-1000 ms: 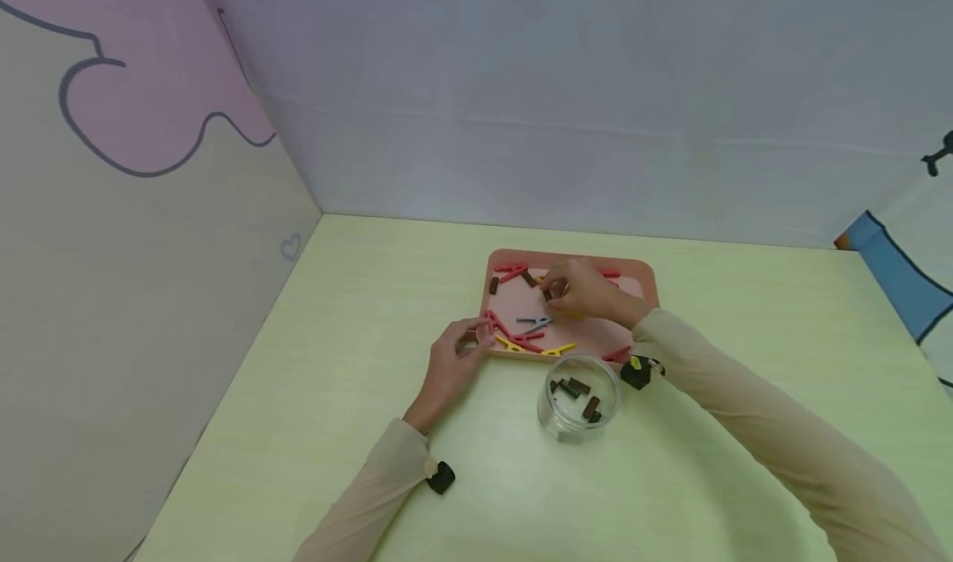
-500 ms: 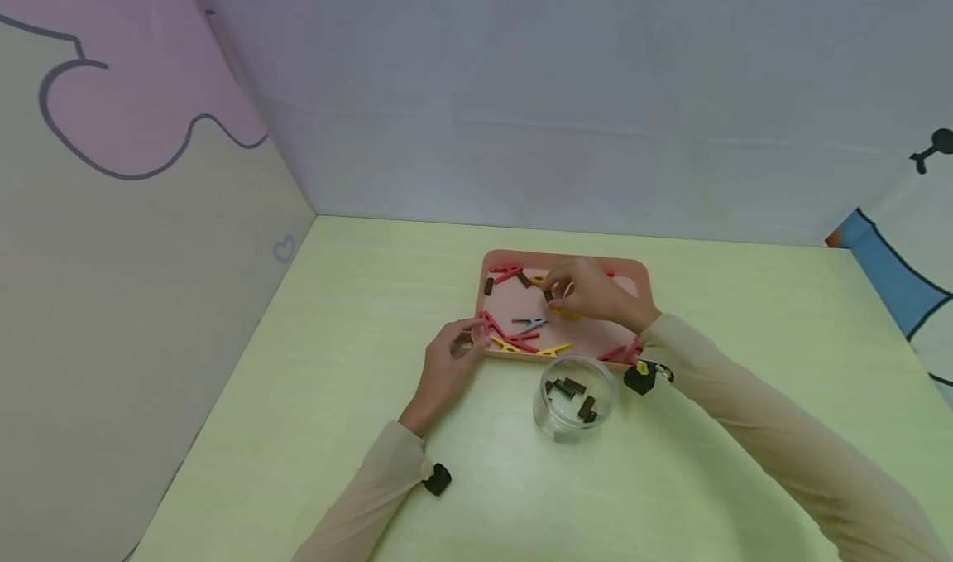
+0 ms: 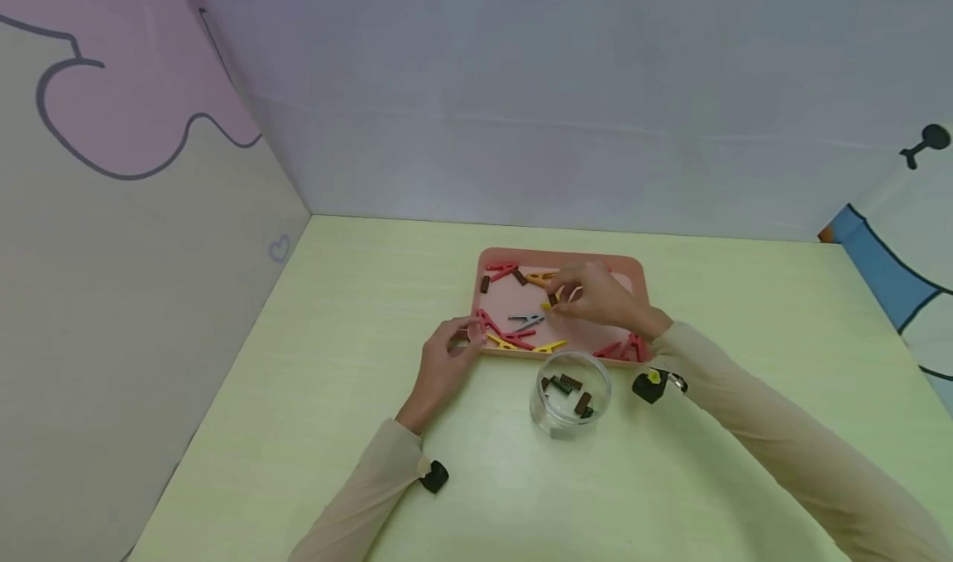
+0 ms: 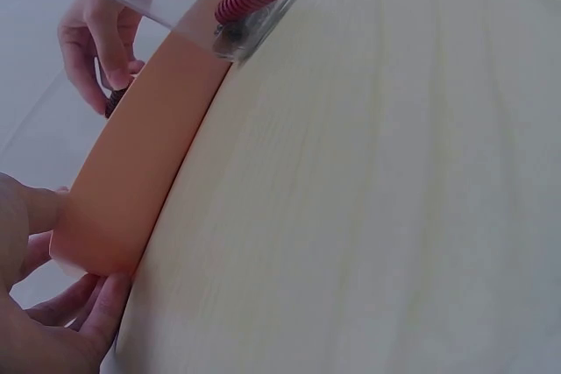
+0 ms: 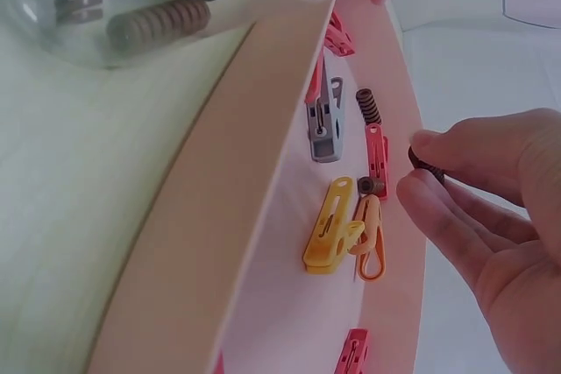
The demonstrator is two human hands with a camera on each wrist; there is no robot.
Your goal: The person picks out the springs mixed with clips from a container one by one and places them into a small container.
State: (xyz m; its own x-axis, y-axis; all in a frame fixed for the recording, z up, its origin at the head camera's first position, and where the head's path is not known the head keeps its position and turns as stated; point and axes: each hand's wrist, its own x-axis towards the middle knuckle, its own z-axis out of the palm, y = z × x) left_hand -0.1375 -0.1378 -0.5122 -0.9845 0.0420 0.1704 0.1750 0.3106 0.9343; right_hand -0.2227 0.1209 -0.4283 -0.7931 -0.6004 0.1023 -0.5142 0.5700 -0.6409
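Pale left wall (image 3: pixel 164 297), pink cloud-like drawing (image 3: pixel 141 115) on it, then light yellow-green table (image 3: pixel 357 297) running back to a plain grayish back wall (image 3: pixel 558 90). Left hand (image 3: pixel 447 359) hasn't really moved: fingers (image 4: pixel 105 308) bent around the near left corner of the pink tray (image 3: pixel 558 258), nearly closed, pinching it. Tray left side: red clips (image 3: pixel 503 272), two dark springs (image 3: pixel 486 284), gray clip (image 3: pixel 530 319); yellow clip (image 3: pixel 549 348) along the near edge. Orange clip (image 3: pixel 538 281) shows more than it did a second ago, since the right hand (image 3: pixel 599 293) has shifted a little right across the tray. Its fingers (image 5: pixel 456 225) are almost together, pinching one small dark spring (image 5: pixel 427 165); that spring is over the tray and looks lifted off the bottom, though exact height can't be told. So the pick reads as done, spring not yet set down anywhere. Clear jar (image 3: pixel 547 417) stands just in front of the tray, unchanged, several loose springs (image 3: pixel 583 403) inside; can't tell if jar and tray touch. More red clips (image 3: pixel 634 348) in the near right corner. Far right: white right wall (image 3: pixel 923 214) with a blue shape (image 3: pixel 874 252), dark outlines.
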